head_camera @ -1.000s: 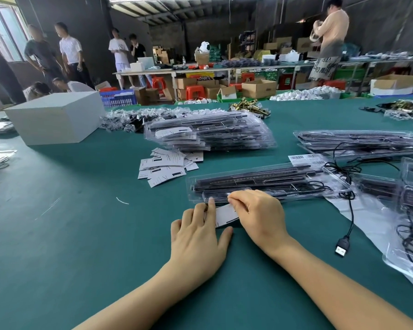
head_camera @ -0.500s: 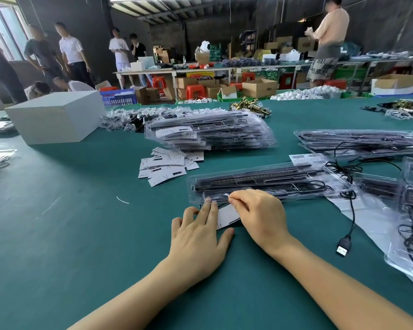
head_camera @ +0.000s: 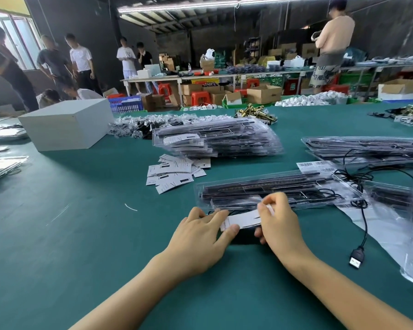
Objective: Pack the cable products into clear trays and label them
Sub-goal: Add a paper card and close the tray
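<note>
One white label card (head_camera: 242, 219), held between two hands just in front of the nearest clear tray (head_camera: 272, 192). Right hand (head_camera: 280, 221): thumb and forefinger pinch the card's right end, the other fingers curled beneath it. Left hand (head_camera: 200, 236): thumb pressed on the card's left end, fingers spread flat over the green table (head_camera: 57, 234); whether those fingers grasp the card cannot be told.

Nearest clear tray: one, closed, lying flat, with black cable products inside; the card's far edge overlaps its near rim.

Loose black USB cable (head_camera: 357, 257): one, its plug on the table right of the right hand.

Barcode label sheet (head_camera: 314, 164): one visible, at the tray's far right corner.

Loose label cards (head_camera: 174, 171): one scattered heap, count not readable, left of the tray.

Stacks of filled trays: two, one behind the loose cards (head_camera: 217, 139), one at far right (head_camera: 367, 147).

White box (head_camera: 67, 126): one, far left.

Persons standing in the background: at least six.
</note>
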{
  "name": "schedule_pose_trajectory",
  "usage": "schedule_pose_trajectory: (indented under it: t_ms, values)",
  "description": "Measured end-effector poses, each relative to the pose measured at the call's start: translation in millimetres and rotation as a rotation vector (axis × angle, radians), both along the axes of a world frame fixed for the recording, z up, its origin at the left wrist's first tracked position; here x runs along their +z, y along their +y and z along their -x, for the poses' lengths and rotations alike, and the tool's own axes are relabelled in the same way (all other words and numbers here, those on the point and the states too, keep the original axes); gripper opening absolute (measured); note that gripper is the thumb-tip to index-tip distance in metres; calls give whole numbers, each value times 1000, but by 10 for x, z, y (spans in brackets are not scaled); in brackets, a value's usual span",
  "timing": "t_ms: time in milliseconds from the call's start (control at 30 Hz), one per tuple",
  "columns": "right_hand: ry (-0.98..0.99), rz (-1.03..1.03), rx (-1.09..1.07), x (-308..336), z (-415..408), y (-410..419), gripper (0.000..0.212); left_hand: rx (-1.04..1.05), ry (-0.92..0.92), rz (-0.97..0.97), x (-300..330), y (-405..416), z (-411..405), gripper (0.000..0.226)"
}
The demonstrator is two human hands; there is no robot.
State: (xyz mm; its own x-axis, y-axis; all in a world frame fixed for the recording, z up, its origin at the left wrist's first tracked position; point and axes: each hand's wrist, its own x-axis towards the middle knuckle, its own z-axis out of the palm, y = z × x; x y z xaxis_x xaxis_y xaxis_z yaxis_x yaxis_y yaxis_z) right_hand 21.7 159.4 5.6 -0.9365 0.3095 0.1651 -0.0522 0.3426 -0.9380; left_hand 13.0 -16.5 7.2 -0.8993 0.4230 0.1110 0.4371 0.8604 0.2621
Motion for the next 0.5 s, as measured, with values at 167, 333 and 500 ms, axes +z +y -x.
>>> schedule_pose_trajectory:
  t_ms: [167, 333, 500]
  values:
    - [-227, 576, -95, 55, 6, 13, 17, 11, -58, -35, 16, -29, 33, 62]
    - [-292, 671, -183, 88, 37, 40, 28, -22, -152, -65, 54, -80, 54, 54]
    - [-265, 685, -213, 102, 41, 77, 21, -154, -177, 41, 80, -193, 109, 53]
